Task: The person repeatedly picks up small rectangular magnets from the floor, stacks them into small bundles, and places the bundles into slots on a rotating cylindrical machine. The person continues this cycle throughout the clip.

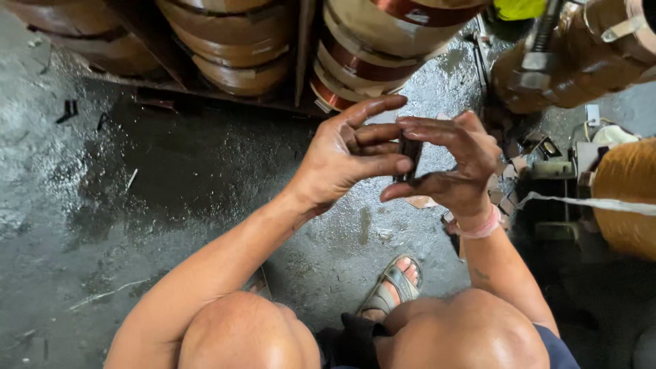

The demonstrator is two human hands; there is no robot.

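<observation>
Far left, wet dark floor (157,184) with bits of scrap, and brown wound coils (239,48) stacked up behind. Coming in from the left, left hand (345,160) raised in front of the knees, grip curled shut, fingers and thumb pinching a small dark flat piece (411,154). Right beside it, touching the same piece from the other side, right hand (451,167), grip closed on it too, pink band (478,229) on the wrist. Small dark flat piece up in the air between both hands, well above the floor, mostly hidden by fingers. Looks like the holding-and-working step, maybe bending or checking the piece; hard to tell which. Next move likely calls for a firm pinch on both sides and slow, even fingers. Below, a foot in a grey sandal (396,283). Far right, a yellow-brown wound roll (625,195) with white tape (594,203)
</observation>
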